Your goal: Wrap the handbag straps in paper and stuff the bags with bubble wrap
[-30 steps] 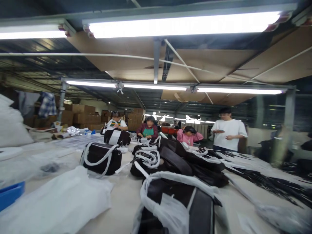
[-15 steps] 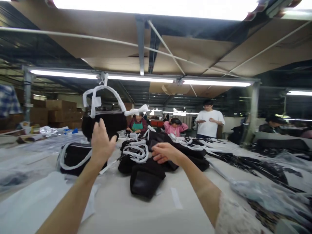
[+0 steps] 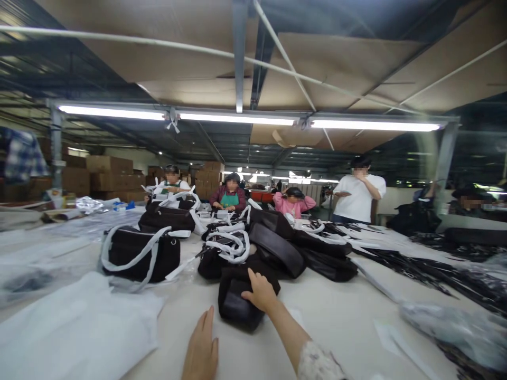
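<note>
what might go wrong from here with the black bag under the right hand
The right hand rests on the black bag, which touches the heap of dark bags; pulling it might drag others along. The white-wrapped handles lie looped just behind and could snag. The left hand is open, off the bag, so a one-handed lift may let it sag or twist.

And here a heap of bags (image 3: 277, 249) is lying on the counter (image 3: 170, 332), a handbag (image 3: 129, 248) standing left, straps (image 3: 422, 269) spreading right, a sheet (image 3: 83, 324) resting before the handbag.
</note>
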